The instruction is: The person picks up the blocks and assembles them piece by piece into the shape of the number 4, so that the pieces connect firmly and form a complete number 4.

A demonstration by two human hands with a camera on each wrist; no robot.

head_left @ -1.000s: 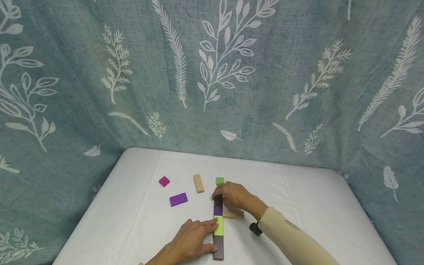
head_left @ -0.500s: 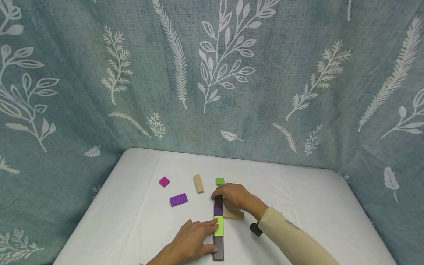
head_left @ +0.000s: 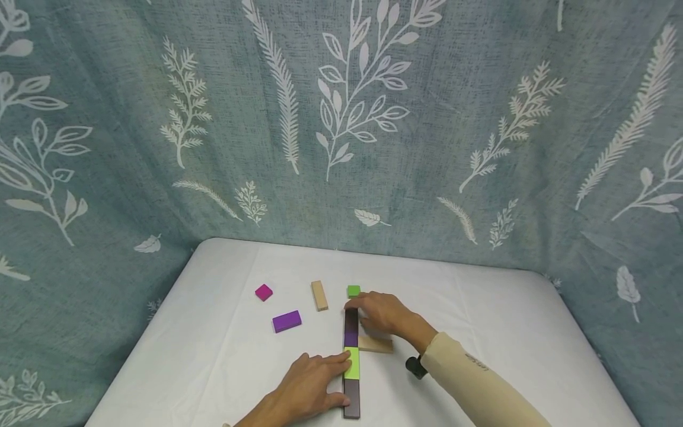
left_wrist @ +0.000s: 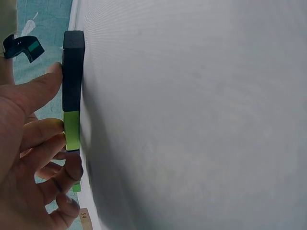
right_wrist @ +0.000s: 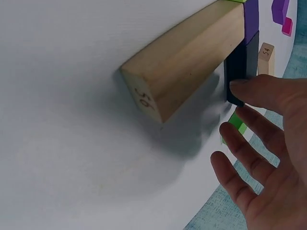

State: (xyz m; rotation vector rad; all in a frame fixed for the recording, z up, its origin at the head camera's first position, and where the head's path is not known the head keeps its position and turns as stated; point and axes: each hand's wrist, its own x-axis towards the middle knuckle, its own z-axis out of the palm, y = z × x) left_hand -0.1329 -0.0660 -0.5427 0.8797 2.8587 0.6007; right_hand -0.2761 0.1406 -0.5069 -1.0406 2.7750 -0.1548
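A straight row of blocks runs away from me: a near dark grey block [head_left: 351, 398], a lime green block [head_left: 352, 363], a purple block [head_left: 351, 339] and a far black block [head_left: 351, 320]. The left hand [head_left: 312, 382] lies along the row's left side. Its thumb touches the dark grey block and its extended fingers touch the lime green one. At the far end, the right hand [head_left: 381, 313] has its thumb against the black block's side, with the index fingertip by its end. Its other fingers are spread in the right wrist view. A wooden block [right_wrist: 187, 57] abuts the row's right side.
Left of the row lie a magenta block [head_left: 264, 292], a loose purple block [head_left: 287, 321] and another wooden block [head_left: 319, 296]. Beyond the right hand sits a small green block [head_left: 354, 291]. White cloth [head_left: 480, 332] covers the table; a patterned curtain [head_left: 299, 130] hangs behind.
The right hand has shifted slightly right and away from me, its index finger moving from the black block's left side to its far end. The left hand stays where it was.
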